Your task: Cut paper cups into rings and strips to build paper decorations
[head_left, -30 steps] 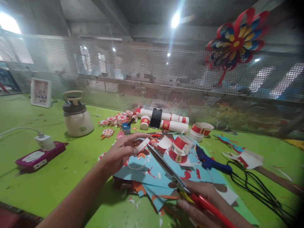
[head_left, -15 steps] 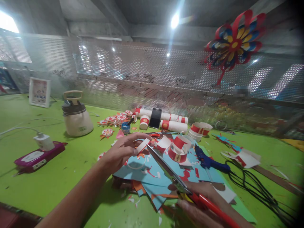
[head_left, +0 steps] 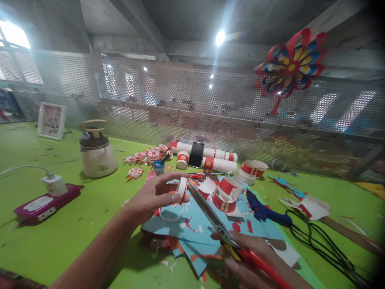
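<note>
Between thumb and fingers, my left hand (head_left: 156, 193) pinches a small white and red piece of paper cup (head_left: 182, 188), with a thin white ring (head_left: 172, 212) just below it. My right hand (head_left: 243, 253) grips the red-handled scissors (head_left: 221, 230), whose blade tips point up and left, close to the cup piece. I cannot tell whether the blades touch it. Under both hands lie blue paper sheets (head_left: 192, 237) strewn with red and white snippets. Cut red and white cup pieces (head_left: 225, 200) rest on the sheets to the right.
A blue glue gun (head_left: 267, 212) with a black cord lies at right. Behind are a phone (head_left: 196, 154), stacked paper cups (head_left: 221, 164), a blue jar (head_left: 159, 167) and turtle-like paper crafts (head_left: 153, 154). At left stand a kettle-like bottle (head_left: 98, 154) and a purple power strip (head_left: 48, 204).
My left hand has turned the cup piece more upright, showing its red edge towards the scissors. The scissors stay in my right hand, nearly in place. The view has tilted slightly.
</note>
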The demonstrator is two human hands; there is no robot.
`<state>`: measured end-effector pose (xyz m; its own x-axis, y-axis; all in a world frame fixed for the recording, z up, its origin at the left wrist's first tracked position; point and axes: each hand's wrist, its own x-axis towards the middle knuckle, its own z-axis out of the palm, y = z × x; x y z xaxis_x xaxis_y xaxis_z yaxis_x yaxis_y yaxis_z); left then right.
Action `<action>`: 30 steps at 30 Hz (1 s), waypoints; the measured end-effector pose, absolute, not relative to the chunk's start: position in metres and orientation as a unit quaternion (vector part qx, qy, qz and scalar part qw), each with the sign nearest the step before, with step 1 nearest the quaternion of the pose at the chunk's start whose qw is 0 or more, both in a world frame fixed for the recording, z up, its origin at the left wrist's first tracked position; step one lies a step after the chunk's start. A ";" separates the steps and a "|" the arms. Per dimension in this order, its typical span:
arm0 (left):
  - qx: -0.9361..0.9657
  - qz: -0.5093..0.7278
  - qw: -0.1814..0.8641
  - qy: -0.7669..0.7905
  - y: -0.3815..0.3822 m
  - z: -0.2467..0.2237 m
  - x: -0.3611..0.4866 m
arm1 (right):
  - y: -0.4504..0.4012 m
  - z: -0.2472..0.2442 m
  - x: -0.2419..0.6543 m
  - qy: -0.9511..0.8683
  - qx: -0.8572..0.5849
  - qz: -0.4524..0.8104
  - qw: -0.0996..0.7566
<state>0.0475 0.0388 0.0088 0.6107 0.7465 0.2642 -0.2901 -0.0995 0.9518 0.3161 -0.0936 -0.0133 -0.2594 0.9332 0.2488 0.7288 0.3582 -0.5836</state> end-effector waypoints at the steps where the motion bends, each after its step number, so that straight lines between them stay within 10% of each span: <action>1: 0.624 0.412 0.638 0.183 0.038 0.009 0.049 | -0.092 -0.014 0.313 -0.776 -0.531 0.172 0.292; 30: 0.641 0.486 0.575 0.153 0.024 0.006 0.062 | -0.086 -0.043 0.306 -0.799 -0.532 -0.006 0.281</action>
<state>0.0618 0.0241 0.0063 0.4820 0.7535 0.4471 -0.3625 -0.2931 0.8847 0.3063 -0.0856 -0.0428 -0.2770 0.8466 0.4544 0.8531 0.4343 -0.2892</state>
